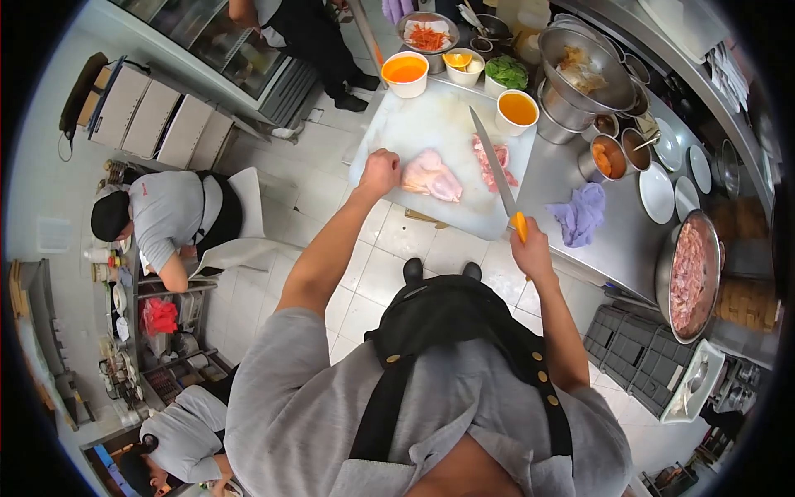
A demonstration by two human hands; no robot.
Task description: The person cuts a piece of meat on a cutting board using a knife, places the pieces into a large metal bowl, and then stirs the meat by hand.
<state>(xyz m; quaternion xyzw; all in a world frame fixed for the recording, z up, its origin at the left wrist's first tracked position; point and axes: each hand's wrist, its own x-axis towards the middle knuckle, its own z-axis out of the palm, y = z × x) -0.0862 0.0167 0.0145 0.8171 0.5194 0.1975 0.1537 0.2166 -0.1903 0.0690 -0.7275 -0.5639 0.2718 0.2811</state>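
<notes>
My right hand (530, 248) grips a long kitchen knife (493, 161) by its yellow-orange handle, the blade pointing away from me over the white cutting board (397, 124). Under and beside the blade lie cut pieces of raw meat (494, 162). A larger piece of raw chicken (431, 176), pale with skin on, rests on the board between my hands. To its left, my left hand (381, 172) is closed in a fist at the board's left edge, with nothing showing out of it.
Tubs of orange liquid (405, 74), another such tub (517, 109) and green leaves (506, 73) line the board's far side. Right of it are a purple cloth (579, 214), white plates (657, 193) and a big bowl of raw meat (691, 273). Co-workers (178, 215) stand at the left.
</notes>
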